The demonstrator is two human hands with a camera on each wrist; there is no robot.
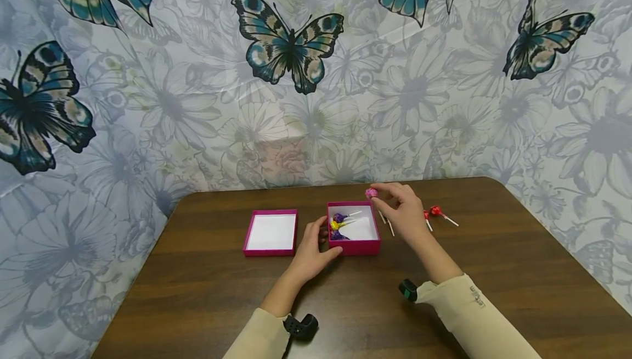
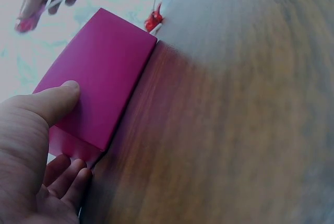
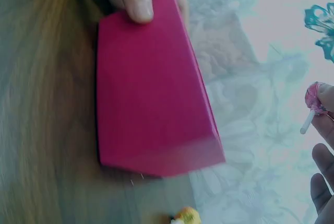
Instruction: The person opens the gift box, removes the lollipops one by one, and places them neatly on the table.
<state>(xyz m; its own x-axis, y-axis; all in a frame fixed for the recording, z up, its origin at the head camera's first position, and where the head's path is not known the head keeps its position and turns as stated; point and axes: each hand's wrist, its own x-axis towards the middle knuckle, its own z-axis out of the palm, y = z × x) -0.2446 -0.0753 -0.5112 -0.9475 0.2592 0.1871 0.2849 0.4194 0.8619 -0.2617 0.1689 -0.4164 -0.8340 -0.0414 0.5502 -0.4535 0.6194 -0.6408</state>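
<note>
Seemingly to steady the box (image 1: 353, 248), the left grip (image 1: 311, 252) clasps its near-left corner; the right grip (image 1: 404, 212) pinches a pink lollipop (image 1: 371, 193) by its head (image 3: 312, 97), stick (image 3: 308, 122) free.

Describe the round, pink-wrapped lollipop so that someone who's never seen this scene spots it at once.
On the brown wood-grain table, find the magenta box with a white inside that the left hand holds. By its far right corner, the right hand pinches the round, pink-wrapped lollipop by its head. It alone is held up; the purple lollipops and yellow lollipop lie in the box.
</note>
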